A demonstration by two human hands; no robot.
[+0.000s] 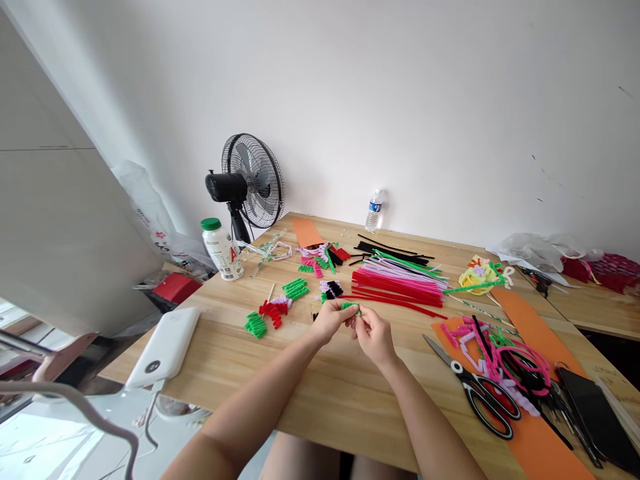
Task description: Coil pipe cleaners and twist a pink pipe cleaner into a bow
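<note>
Over the middle of the wooden table, my left hand [330, 321] and my right hand [374, 335] meet, fingers pinched together. Between them is a green pipe cleaner [350, 305], its lower part hidden by my fingers. Just behind my hands, a bundle of red pipe cleaners [400, 288] lies alongside pink, lilac, green and black ones. To the left rest coiled pieces: a green coil [295, 288], a red coil [273, 313] and another green coil [256, 325]. A black and lilac coiled piece [331, 289] sits close behind my left hand.
Scissors [480, 387] lie open at right, by loose pipe cleaners [520, 363] on orange paper [543, 443] and a phone [600, 413]. At left are a white power bank [164, 348] with cable, a green-capped bottle [221, 250] and a fan [253, 180]. A water bottle [374, 212] stands by the wall.
</note>
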